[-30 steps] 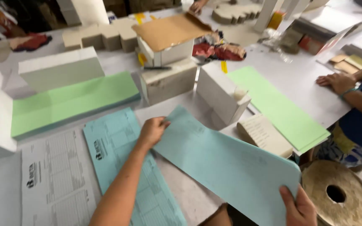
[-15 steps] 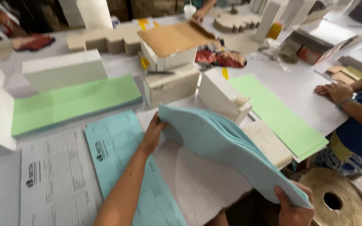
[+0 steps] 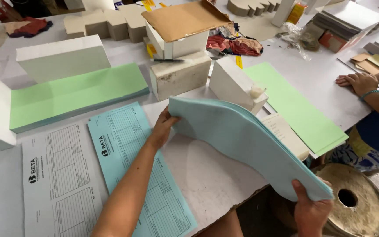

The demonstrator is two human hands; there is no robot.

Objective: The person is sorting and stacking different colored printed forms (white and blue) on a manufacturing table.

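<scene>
So I've got this stack of pale blue sheets (image 3: pixel 246 140) up off the worktop (image 3: pixel 207 180), one end in each of my hands, and it's sagging into a long arch between them. My left hand (image 3: pixel 162 127) is pinched on the far-left corner of the stack, thumb on top, fingers underneath. My right hand (image 3: pixel 309 210) is clamped on the opposite end, near-right, right at the edge of the worktop, with the thumb over the top sheet. So my hands are well apart, and both closed on the paper.

The thing that matters here is the long axis: the stack runs diagonally from far-left down to near-right, so the left end sits over the middle of the worktop while the right end hangs out past the edge, above that round wooden spool (image 3: pixel 356 202) on the floor. The printed blue form (image 3: pixel 132 162) lies just left of my left arm, and the white printed form (image 3: pixel 60 175) is left of that again. My left hand is clearly the nearer one to both.

On the right, a flat green sheet pile (image 3: pixel 299 109) lies just past the blue stack's far side, and another person's hand (image 3: pixel 358 82) rests on the worktop well apart from mine.
</scene>
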